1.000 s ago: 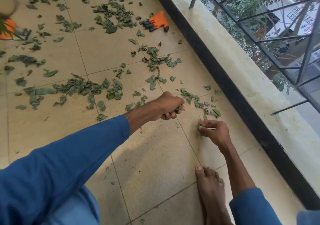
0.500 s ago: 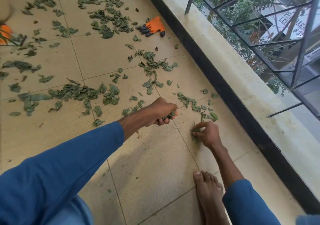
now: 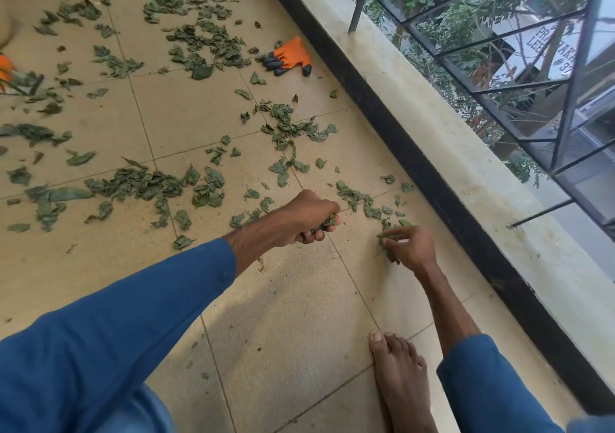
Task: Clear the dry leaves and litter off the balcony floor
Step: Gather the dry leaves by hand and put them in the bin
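Dry green leaves [image 3: 139,184] lie scattered over the beige tiled balcony floor [image 3: 283,316], thickest in the middle and far part. My left hand [image 3: 307,218] is a fist low over the floor, gripping a bunch of gathered leaves that poke out between its fingers. My right hand [image 3: 411,244] is just to its right, near the parapet, pinching a few leaves [image 3: 387,234] off the tile with fingertips and thumb. More loose leaves [image 3: 357,198] lie just beyond both hands.
An orange glove with black fingertips [image 3: 289,58] lies on the floor by the low parapet wall [image 3: 449,153], which carries a black metal railing [image 3: 499,40]. My bare foot [image 3: 401,376] stands at the bottom right. Another orange object [image 3: 5,70] shows at the left edge.
My right hand has lifted slightly and shifted toward the loose leaves, pinching some up. My left hand has kept its fistful. The view has tilted a little.
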Demonstrator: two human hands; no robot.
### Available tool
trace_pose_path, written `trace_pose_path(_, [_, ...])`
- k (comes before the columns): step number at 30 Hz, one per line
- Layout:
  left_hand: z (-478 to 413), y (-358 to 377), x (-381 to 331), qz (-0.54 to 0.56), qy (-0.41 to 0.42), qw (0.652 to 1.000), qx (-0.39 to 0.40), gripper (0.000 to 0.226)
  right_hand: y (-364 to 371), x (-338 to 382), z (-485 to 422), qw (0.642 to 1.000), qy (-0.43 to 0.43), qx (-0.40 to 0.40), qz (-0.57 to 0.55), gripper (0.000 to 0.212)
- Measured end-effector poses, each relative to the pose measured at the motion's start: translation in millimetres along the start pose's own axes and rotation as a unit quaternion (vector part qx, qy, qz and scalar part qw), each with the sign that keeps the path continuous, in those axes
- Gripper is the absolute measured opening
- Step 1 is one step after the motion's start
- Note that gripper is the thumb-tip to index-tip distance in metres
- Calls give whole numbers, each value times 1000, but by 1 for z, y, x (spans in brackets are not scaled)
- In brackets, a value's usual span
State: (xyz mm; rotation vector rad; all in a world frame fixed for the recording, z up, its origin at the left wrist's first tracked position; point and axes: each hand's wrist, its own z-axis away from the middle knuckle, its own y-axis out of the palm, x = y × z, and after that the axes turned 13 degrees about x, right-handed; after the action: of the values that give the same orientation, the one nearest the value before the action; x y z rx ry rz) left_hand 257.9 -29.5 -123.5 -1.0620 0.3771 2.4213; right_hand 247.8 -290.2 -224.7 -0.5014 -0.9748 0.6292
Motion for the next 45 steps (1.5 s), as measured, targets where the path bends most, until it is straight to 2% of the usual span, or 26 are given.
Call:
trace_pose_path(2, [1, 0, -1, -2, 2, 1000, 2, 24, 0, 3, -9, 999, -10, -33, 37, 22])
trace_pose_path(6, [2, 3, -1, -8, 4, 1000, 8, 26, 22, 3, -15, 996, 3, -18, 82, 10])
trace_pose_path(9, [2, 3, -4, -13, 4, 1000, 8, 25, 37, -3, -10, 995, 31, -18, 95, 13])
trace_pose_path(11, [3, 3, -5, -17, 4, 1000, 8, 24, 41, -10, -3, 993, 26, -3, 117, 28])
trace_pose_path(13, [3, 3, -7, -21, 2, 1000, 8, 24, 37, -18, -1, 991, 21, 11, 128, 31])
trace_pose_path(19, [-4, 5, -9, -20, -1, 1000, 11, 26, -8, -27, -12, 997, 44, -18, 54, 22])
trace_pose_path(24, [-6, 5, -6, -18, -1, 1000, 16, 27, -22, -13, -25, 993, 11, -40, 115, 21])
trace_pose_path(27, [-5, 6, -4, -15, 0, 1000, 21, 26, -11, -13, -29, 986, -28, -14, 163, 21])
trace_pose_path(33, [-6, 2, -1, -7, -3, 1000, 20, 25, 18, -23, -14, 974, -66, -47, 211, 21])
trace_pose_path(35, [-7, 0, -1, -5, -5, 1000, 18, 25, 22, -23, -7, 976, -66, -57, 197, 22])
trace_pose_path(38, [-7, -1, -1, -5, -7, 1000, 15, 25, 16, -17, -2, 993, -24, -61, 97, 33])
trace_pose_path(45, [-6, -4, 1, -7, 1, 1000, 17, 25, -30, -13, -19, 995, 37, -90, -4, 23])
